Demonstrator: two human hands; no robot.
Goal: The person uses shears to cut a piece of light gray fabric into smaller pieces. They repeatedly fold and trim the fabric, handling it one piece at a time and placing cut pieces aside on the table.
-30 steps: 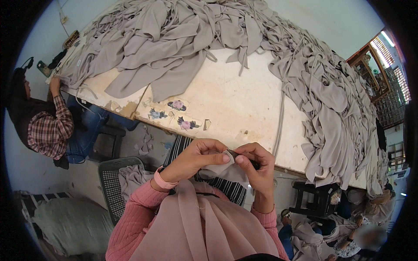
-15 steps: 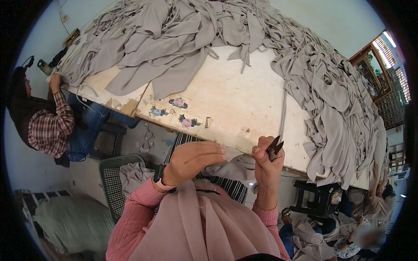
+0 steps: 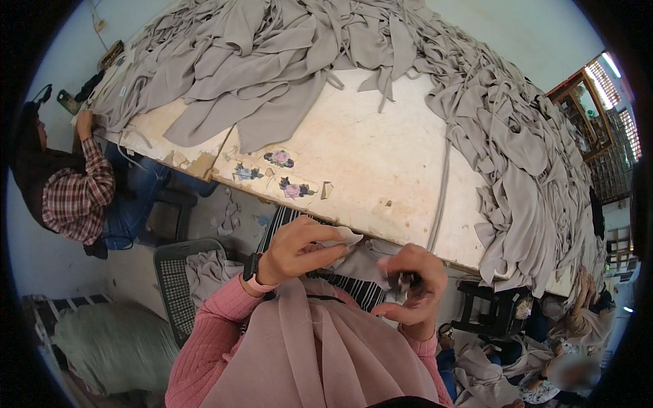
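Observation:
My left hand [image 3: 299, 251] pinches the edge of a grey-beige piece of cloth [image 3: 368, 256] just in front of the table edge. The cloth hangs down over my lap. To its right is my right hand [image 3: 416, 289], smeared by motion, its thumb and forefinger apart. Dark thread snips [image 3: 406, 279] sit within its curled fingers, their blades too blurred to make out. One long narrow strip of the same cloth [image 3: 441, 197] lies down the table top, its lower end by my right hand.
Heaped grey-beige cloth [image 3: 272, 61] covers the far and right parts of the white table [image 3: 367, 149]. A green plastic chair [image 3: 173, 292] holding cloth stands at my left, a black stool [image 3: 486, 309] at my right. One person [image 3: 78, 197] sits at left; others are at lower right.
My right hand has turned and dropped slightly, with the snips' blades no longer pointing up. My left hand has tilted, and a bit of cloth now shows at its fingertips.

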